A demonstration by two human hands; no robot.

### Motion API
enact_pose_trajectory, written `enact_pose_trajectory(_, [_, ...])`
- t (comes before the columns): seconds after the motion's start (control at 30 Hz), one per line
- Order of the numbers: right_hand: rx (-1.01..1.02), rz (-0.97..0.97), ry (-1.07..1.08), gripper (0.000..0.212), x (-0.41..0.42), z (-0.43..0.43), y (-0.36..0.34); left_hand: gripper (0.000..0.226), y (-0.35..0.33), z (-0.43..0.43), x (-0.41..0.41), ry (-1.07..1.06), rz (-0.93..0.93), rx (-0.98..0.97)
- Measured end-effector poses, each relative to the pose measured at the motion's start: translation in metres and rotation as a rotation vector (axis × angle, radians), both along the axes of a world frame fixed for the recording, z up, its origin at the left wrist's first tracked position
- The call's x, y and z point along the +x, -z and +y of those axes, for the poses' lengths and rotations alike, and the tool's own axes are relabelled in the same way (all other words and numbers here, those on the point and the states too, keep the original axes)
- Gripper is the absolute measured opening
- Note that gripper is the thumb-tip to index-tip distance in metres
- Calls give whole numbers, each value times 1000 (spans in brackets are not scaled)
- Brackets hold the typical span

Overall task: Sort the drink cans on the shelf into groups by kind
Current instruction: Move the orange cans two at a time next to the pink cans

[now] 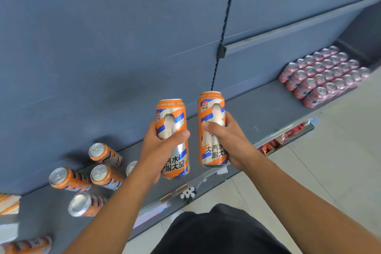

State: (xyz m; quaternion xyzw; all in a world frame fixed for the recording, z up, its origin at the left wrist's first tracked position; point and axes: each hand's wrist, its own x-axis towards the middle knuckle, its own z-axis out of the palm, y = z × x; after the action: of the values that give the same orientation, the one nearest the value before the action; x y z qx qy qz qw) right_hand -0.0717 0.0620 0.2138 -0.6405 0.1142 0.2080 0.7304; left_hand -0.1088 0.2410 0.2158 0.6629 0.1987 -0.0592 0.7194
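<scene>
I'm seeing two orange cans [172, 140] in my hands [158, 150], at least five more on the shelf [257, 113], and about two dozen pink cans [321, 77].

Bare forearms, no sleeves; dark black garment [218, 231] below.

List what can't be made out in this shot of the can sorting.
Head view only:
- Orange can behind the left hand: only a sliver of its top shows past the wrist.
- Cans at the left edge and bottom left: cut off by the frame.
- Pink cans at far right: labels too small and blurred to read.
- Red items under the shelf lip: mostly hidden, kind unclear.
- Right hand covers part of its can's print.
</scene>
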Motion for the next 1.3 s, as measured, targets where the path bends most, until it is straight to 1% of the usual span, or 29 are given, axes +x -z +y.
enact_pose_trajectory(0.07, [8, -36, 25, 41, 1, -27, -4, 39, -6, -26, 7, 49, -18, 12])
enact_pose_trajectory(0.13, [20, -69, 54, 40, 1, -57, -7, 45, -12, -55, 13, 105, -41, 29])
enact_pose_trajectory(0.27, [19, -127, 95, 53, 1, -122, -11, 54, -19, -114, 23, 180, -81, 72])
enact_pose_trajectory(0.37, [-21, -164, 116, 55, 0, -174, -13, 59, -20, -161, 30, 243, -117, 102])
enact_pose_trajectory(0.5, [-54, -190, 158, 52, 0, -236, -13, 60, -20, -221, 39, 317, -160, 105])
enact_pose_trajectory(0.6, [-97, -200, 193, 53, 1, -275, -12, 57, -18, -258, 47, 358, -163, 106])
enact_pose_trajectory(0.67, [-111, -195, 226, 49, 3, -296, -10, 55, -16, -277, 54, 385, -158, 117])
enact_pose_trajectory(0.9, [-136, -181, 317, 47, 21, -344, 3, 48, -6, -325, 88, 472, -166, 120])
enact_pose_trajectory(1.1, [-164, -155, 316, 60, 61, -367, 19, 51, 11, -352, 138, 525, -125, 107])
enact_pose_trajectory(1.3, [-204, -142, 293, 58, 124, -392, 34, 57, 35, -376, 208, 503, -38, 67])
